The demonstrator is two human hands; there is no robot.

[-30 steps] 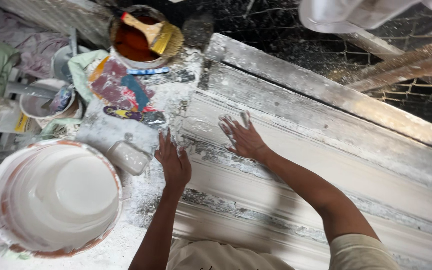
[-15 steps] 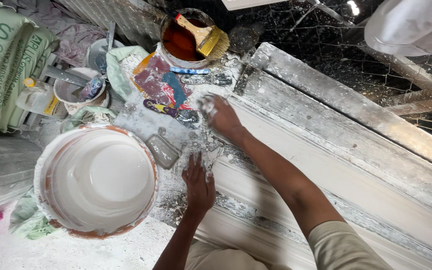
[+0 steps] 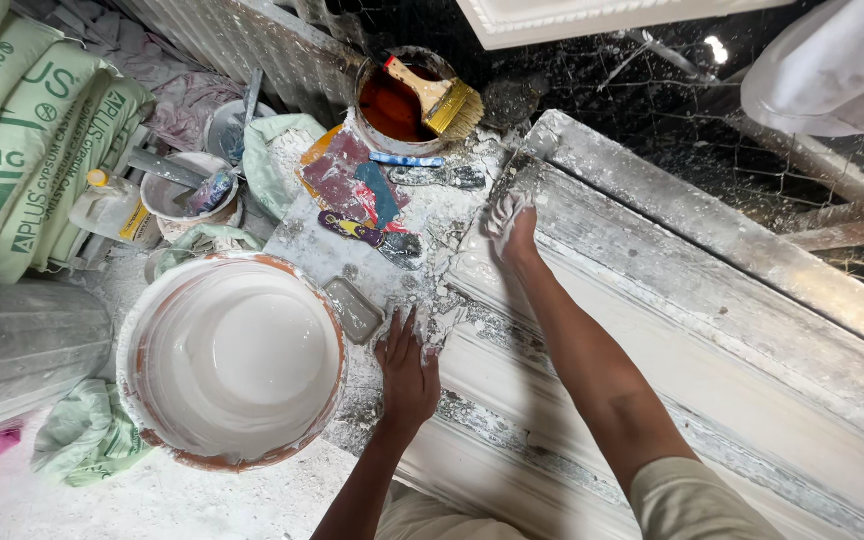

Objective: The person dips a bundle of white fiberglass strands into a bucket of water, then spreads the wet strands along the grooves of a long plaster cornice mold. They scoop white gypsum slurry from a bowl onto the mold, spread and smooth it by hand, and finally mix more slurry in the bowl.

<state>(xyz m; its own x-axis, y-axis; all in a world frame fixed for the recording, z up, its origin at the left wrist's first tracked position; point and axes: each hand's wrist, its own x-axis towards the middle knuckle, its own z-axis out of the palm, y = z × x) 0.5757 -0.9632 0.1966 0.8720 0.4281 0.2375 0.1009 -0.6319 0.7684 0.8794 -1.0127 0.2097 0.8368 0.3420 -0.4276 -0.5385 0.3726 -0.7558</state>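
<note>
Plaster-caked right hand [image 3: 510, 222] lies flat, holding nothing, fingertips blurred white; left hand [image 3: 408, 368] spread flat on mould [image 3: 652, 300].

Bare forearms, no gloves, watch or rings. Left hand [image 3: 408, 372] dusted with white powder; right hand [image 3: 512, 226] caked in white plaster. Short beige sleeve [image 3: 697, 500] at the right shoulder.

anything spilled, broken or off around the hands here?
Yes. Broken white plaster crumbs and powder lie scattered over the bench end between the left hand and right hand. The long moulding is patchy and flaked near both hands. The brush lies tilted across the rim of the can of brown liquid.
</note>
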